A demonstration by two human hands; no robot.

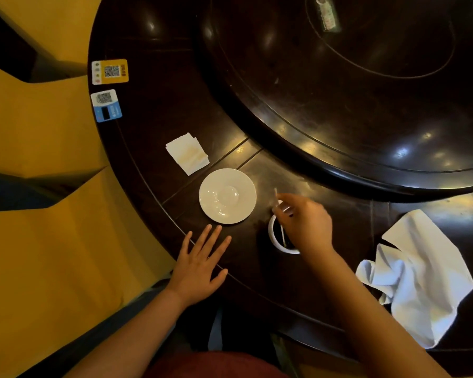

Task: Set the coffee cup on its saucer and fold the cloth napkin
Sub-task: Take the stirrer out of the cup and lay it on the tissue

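Step in hand: the cup-to-saucer part looks just begun; the coffee cup point(277, 236) stands on the dark table point(153, 148), not on the saucer point(227, 196), and the fold is not started.
Saucer: bare, white, near the table's near edge; every place below is given from it.
Coffee cup: just right of the saucer and a little nearer the person, apart from it, mostly hidden under the right hand; a thin stick or spoon leans inside it.
Right hand point(305, 222): over the cup, fingertips pinched on the upper end of that thin stick; it has no hold on the cup itself.
Left hand point(200, 264): below the saucer at the table edge, flat, fingers spread, holding nothing.
Cloth napkin point(421, 276): well to the right of the saucer, crumpled and unfolded.
Paper napkins point(187, 154): a small white stack just above-left of the saucer.
Next move, as I judge it: free or steady the stick, take the cup by rim or handle, carry it level leftward into the saucer's centre well; dark liquid may spill.
Labels: two QR-code stickers, one yellow point(110, 71) and one blue point(106, 105), far above-left of the saucer; their text is too small to read.
Turntable tag point(327, 15): far above-right of the saucer, blurred, unreadable.
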